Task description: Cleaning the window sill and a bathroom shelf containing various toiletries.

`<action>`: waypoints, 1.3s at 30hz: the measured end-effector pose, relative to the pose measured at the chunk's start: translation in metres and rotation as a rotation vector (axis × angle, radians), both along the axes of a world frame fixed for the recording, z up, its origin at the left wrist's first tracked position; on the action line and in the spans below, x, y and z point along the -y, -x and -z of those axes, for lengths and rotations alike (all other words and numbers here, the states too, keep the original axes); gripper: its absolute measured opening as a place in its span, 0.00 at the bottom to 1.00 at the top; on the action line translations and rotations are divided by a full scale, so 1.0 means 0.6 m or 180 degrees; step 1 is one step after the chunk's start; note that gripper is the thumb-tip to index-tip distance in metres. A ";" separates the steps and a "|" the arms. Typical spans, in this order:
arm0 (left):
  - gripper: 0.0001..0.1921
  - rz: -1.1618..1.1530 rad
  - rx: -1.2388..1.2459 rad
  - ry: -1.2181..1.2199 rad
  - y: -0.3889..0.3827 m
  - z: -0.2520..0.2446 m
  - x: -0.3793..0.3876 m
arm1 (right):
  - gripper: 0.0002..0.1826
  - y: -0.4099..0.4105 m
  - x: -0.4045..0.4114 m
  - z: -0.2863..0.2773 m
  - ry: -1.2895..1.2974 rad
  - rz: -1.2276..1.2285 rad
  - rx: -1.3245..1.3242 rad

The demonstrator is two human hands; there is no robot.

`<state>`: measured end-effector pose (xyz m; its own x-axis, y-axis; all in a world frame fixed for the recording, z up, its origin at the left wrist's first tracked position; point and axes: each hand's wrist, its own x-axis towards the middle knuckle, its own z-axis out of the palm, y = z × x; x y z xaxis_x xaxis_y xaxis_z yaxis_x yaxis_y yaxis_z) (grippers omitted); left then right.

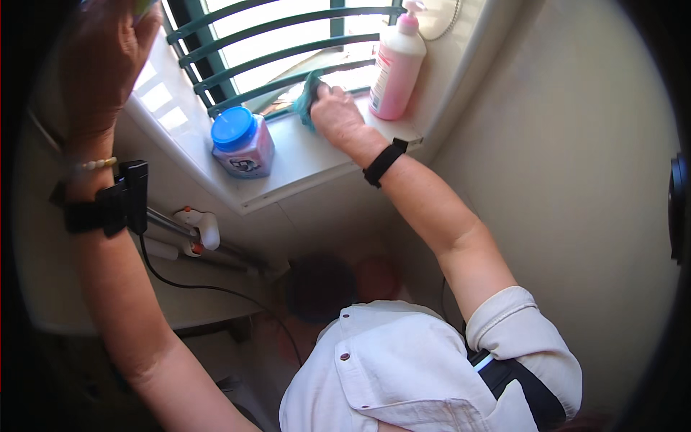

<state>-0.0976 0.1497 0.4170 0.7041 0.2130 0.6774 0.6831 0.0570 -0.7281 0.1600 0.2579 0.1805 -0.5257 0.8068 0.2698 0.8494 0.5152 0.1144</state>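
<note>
My right hand (338, 115) grips a bunched teal cloth (306, 102) just above the white windowsill (302, 156), close to the dark green window bars (280, 48). To its right stands a pink pump bottle (398, 75) with a white and pink top. A square plastic jar (245, 148) with a blue lid is on the sill to its left. Raised at the upper left, my left hand (108, 54) has a yellow-green object (143, 5) between thumb and fingers. The picture's edge cuts off most of that object and the fingertips.
Below the sill at left are a metal rail (167, 221) and a white fitting (208, 229). A black cable (210, 287) runs from my left wrist strap. A dark round container (322, 286) and a reddish one (378, 278) sit low in shadow. A pale wall (567, 162) rises at right.
</note>
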 end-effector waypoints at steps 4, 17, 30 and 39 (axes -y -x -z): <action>0.14 0.0185 0.0137 -0.0098 -0.014 0.014 -0.014 | 0.10 -0.019 0.029 0.053 -0.0056 -0.0084 -0.0066; 0.17 -0.0501 0.0135 -0.0356 0.003 0.030 -0.028 | 0.07 -0.219 0.122 0.082 -0.0355 0.0223 -0.0908; 0.24 0.0245 0.0744 0.0283 -0.059 0.025 0.010 | 0.20 -0.347 0.193 0.029 0.1437 0.0945 -0.5713; 0.23 0.0610 0.0889 0.0412 -0.088 0.027 0.011 | 0.10 -0.354 0.046 -0.491 -0.3364 -0.0441 -0.1989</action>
<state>-0.0448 0.1433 0.4007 0.5312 0.1917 0.8253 0.8461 -0.1717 -0.5047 0.3722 0.2304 0.4750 -0.1362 -0.0119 0.9906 0.8535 0.5063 0.1234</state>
